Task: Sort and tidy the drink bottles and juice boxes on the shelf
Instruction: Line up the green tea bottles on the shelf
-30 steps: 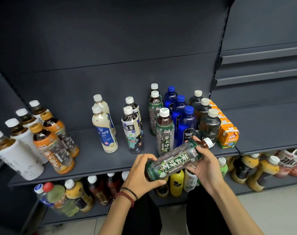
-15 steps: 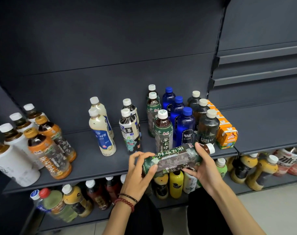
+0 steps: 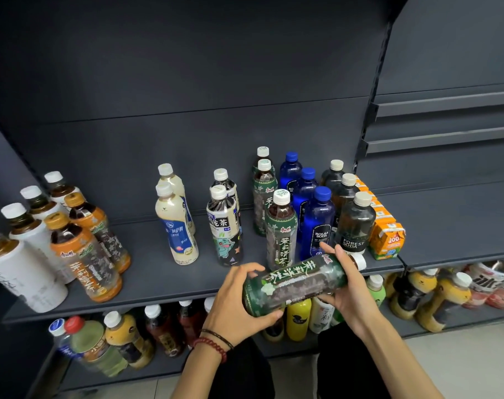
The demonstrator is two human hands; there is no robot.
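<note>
Fingers [image 3: 245,269] of my left hand [image 3: 236,306] curl round the base of the green tea bottle [image 3: 296,283], my right hand [image 3: 348,295] grips near its cap; it's held sideways just before the standing green tea row [image 3: 281,228]. I'd tip it upright and seat it at that row's front, label outward.

Dark shelf [image 3: 147,272], upright bottles [image 3: 176,226] in rows, juice boxes [image 3: 387,240] (orange) rightmost
</note>
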